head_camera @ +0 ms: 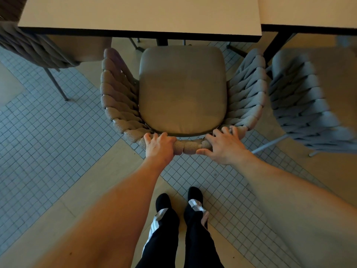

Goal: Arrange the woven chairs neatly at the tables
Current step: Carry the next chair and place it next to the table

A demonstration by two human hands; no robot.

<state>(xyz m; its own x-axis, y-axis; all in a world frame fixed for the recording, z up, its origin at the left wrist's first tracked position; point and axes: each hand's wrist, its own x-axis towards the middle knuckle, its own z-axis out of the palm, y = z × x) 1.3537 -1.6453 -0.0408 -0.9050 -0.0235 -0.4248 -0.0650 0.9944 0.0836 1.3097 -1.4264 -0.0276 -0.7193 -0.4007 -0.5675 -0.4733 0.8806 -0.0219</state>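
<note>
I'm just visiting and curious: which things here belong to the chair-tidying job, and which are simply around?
Part of the job:
middle woven chair
left hand
right hand
table
neighbouring chairs

Just around:
tiled floor
person's shoes

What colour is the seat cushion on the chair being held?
Plain olive-tan seat cushion, no pattern, seen in the head view.

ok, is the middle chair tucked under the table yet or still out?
Still out. The whole seat cushion of the middle chair shows in front of the table edge. Left hand and right hand rest on its backrest.
</note>
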